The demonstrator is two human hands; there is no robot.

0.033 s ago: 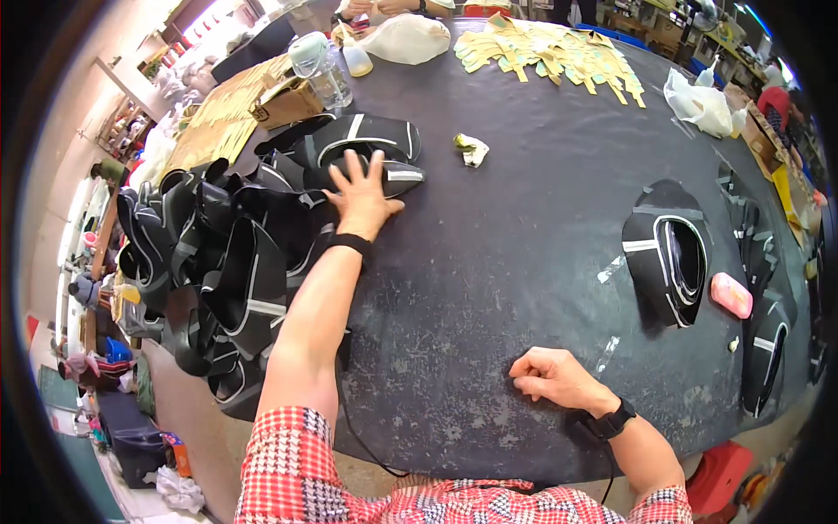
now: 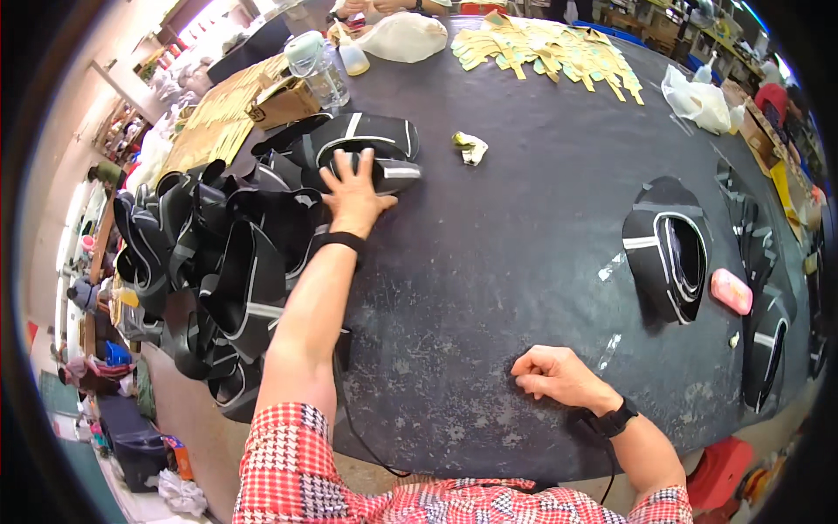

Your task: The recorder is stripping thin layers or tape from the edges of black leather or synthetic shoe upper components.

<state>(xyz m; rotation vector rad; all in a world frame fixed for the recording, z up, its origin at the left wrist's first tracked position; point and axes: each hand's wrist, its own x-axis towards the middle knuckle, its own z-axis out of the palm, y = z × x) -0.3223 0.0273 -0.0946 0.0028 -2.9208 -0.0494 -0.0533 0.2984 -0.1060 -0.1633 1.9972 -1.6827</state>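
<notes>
With its fingers spread, my left hand [image 2: 353, 203] reaches over the right edge of a heap of black shoe uppers [image 2: 249, 271] trimmed with pale strips. Its fingertips lie at a black upper with a pale band [image 2: 400, 174], beside a larger upper [image 2: 367, 129]; whether they press on it I cannot tell. My right hand [image 2: 554, 375] rests on the dark table [image 2: 489, 288] with its fingers curled in and nothing visible in them. To its upper right, a single black upper [image 2: 663, 253] stands with its opening showing.
A pink block [image 2: 731, 292] lies beside the single upper, and more black uppers [image 2: 768, 349] line the right edge. Crumpled pale scrap [image 2: 471, 148] sits mid-table. Yellowish cut pieces [image 2: 550, 52], a clear jug [image 2: 323, 74] and white bags [image 2: 403, 37] are farther back. Another person's hands [image 2: 375, 7] show at the far edge.
My left hand has shifted slightly left over the uppers, its fingers still spread. My right hand stays in place.
</notes>
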